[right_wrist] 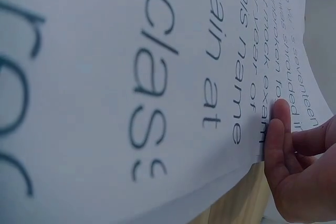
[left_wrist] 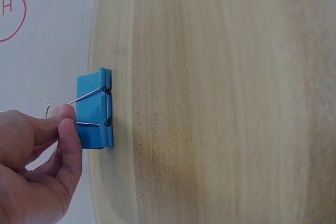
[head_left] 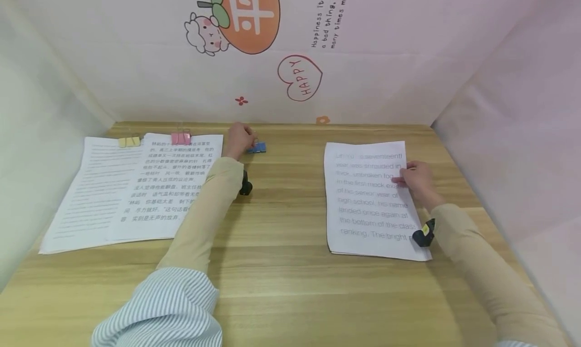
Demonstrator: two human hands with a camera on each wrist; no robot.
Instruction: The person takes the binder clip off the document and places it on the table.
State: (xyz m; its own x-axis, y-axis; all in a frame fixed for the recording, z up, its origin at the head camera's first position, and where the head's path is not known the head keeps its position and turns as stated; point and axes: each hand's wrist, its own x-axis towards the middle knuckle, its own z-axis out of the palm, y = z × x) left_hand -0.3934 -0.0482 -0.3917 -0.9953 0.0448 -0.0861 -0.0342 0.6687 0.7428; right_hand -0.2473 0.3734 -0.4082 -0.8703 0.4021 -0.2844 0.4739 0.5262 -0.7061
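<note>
At the back edge of the table, my left hand [head_left: 239, 139] pinches the wire handle of a blue binder clip [left_wrist: 94, 111] between thumb and fingers. The clip's body [head_left: 259, 148] lies by the table edge. To the right lies a stack of paper [head_left: 369, 206] printed with large English text. My right hand [head_left: 416, 178] holds this stack at its right edge. In the right wrist view its fingertips [right_wrist: 280, 111] lie over the printed side; the paper's underside is hidden there.
On the left, two overlapping paper stacks bear a yellow binder clip [head_left: 129, 141] and a pink binder clip [head_left: 181, 138] on their top edges. The nearer-right of these stacks [head_left: 168, 226] lies partly behind my left sleeve. A printed white cloth [head_left: 363, 84] rises behind the wooden table [head_left: 286, 286].
</note>
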